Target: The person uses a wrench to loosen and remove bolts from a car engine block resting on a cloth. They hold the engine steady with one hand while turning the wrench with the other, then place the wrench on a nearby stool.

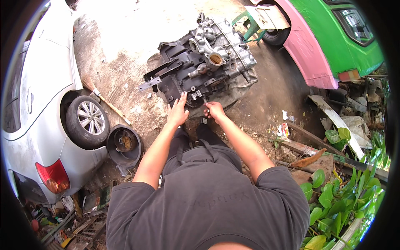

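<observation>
An engine (204, 38) with silver-grey castings and a round open port (215, 59) lies in front of me on a grey cloth (239, 89). Dark panels and a bracket (151, 83) stick out on its left side. My left hand (178, 113) reaches to the engine's near edge, its fingers stretched out, with no held object visible. Beside it on the right, my right hand (215, 110) has its fingers closed in a pinch at the same near edge, by small metal fittings. What sits between those fingers is too small to make out.
A silver car (46, 112) stands on the left, with a broom (106, 102) and a black basin (135, 152) beside its wheel. A green stool (251, 27) is at the back right, near a pink and green vehicle (308, 54). Planks (329, 116) and leafy plants (333, 208) lie right.
</observation>
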